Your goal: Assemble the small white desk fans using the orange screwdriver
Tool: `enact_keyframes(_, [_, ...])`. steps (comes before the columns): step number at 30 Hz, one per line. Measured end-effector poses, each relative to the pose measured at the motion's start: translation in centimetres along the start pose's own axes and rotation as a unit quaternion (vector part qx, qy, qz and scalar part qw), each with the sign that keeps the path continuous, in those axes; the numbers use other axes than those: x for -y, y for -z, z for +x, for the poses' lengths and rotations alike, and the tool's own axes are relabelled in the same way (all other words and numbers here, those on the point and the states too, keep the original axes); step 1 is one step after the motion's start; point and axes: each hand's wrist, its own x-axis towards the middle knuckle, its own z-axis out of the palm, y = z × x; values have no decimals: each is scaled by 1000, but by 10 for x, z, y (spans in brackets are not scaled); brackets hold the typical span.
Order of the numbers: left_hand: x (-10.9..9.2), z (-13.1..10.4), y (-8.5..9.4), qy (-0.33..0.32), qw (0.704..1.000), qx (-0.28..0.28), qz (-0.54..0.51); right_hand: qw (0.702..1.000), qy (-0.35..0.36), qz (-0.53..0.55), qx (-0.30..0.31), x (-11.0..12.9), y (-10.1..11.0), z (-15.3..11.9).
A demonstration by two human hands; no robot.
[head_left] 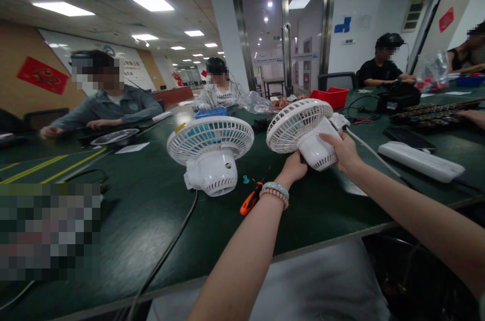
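Both my hands are on a white electric fan (316,146), its round grille (291,124) tilted away to the upper left. My right hand (343,149) grips the side of the motor housing, thumb on top. From below and left, my left hand (294,167) closes round the underside; its fingertips are partly hidden. A second white fan (214,174) stands to the left, with blue blades behind its grille and a dark cord. Between the two fans lie an orange-handled screwdriver (250,200) and a small blue-green knob (246,179).
A white power strip (420,159) and a dark phone (409,139) lie to the right on the green table (151,230). Behind the fans are a red bin (329,96), a blue basket (210,112) and plastic bags. Several people sit around the table.
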Motion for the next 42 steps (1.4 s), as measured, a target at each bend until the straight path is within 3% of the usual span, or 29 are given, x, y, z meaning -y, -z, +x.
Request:
enact_keyframes(19, [-17,-10,7,39,999,28,17,999,-30,38,-9,-1,0,2])
enact_keyframes(35, [-13,-12,-3,-10,1000,22,15,999,-2,50,-10,7,2,0])
enact_keyframes(42, [-13,-12,-4,-11,999,-5,43,999,-23,33,-1,-2,4,3])
